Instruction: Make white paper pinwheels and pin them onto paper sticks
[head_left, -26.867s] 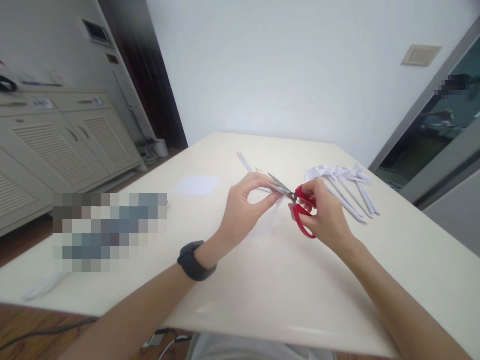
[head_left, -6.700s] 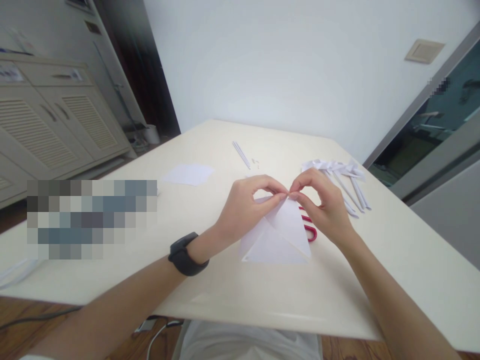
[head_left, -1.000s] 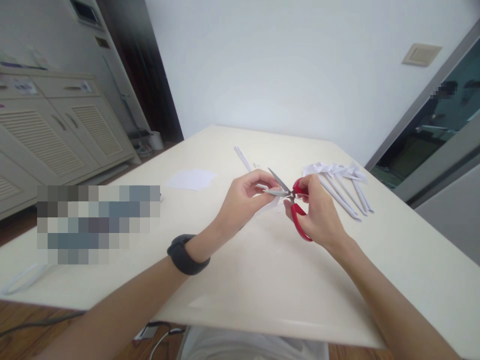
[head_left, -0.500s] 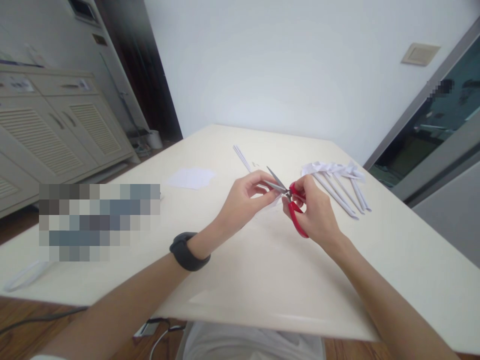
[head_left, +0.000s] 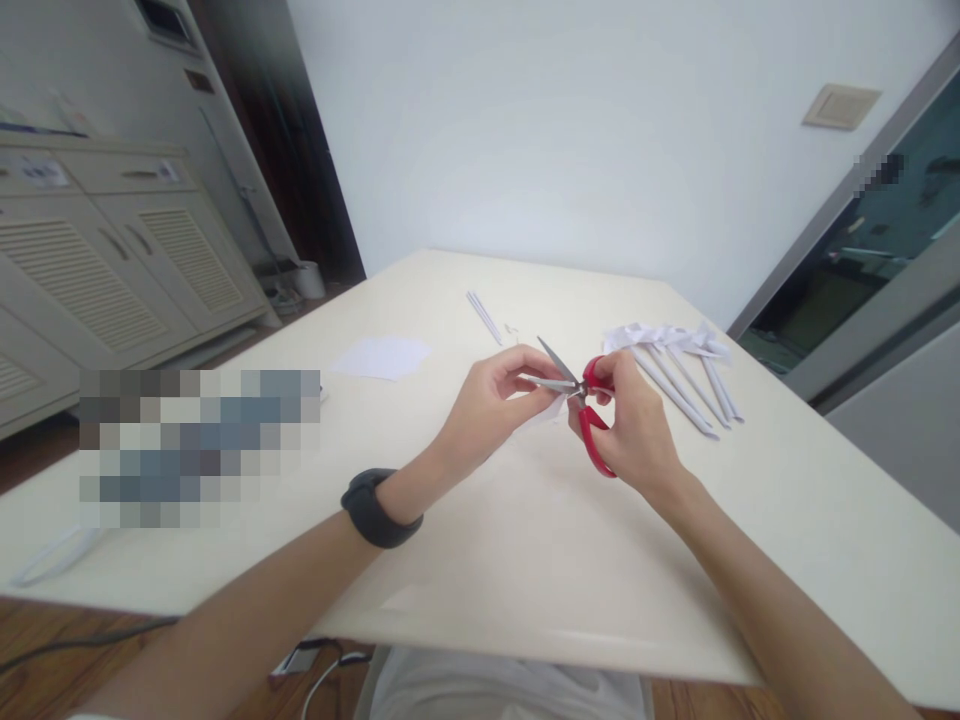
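My right hand point(head_left: 637, 420) grips red-handled scissors point(head_left: 592, 440), its fingers through the loops. The blades stand apart and point to the left, towards my left hand point(head_left: 502, 395). Thumb and fingers of the left hand pinch a small piece of white paper point(head_left: 553, 410) close to the blades' pivot. Most of that paper is covered by the fingers and scissors, so its full shape is hidden. A black band point(head_left: 379, 508) circles my left wrist.
White paper sheets point(head_left: 382, 357) lie left on the table point(head_left: 540, 560), and thin paper sticks point(head_left: 484, 318) behind my hands. Rolled paper tubes with crumpled tops point(head_left: 671, 375) rest to the right. A blurred-out patch point(head_left: 199, 445) covers something at left. A wall point(head_left: 525, 130) backs the table.
The scissors have turned slightly, and their lower blade lies flatter across the left fingers. Both hands stay almost in place, with the paper still pinched.
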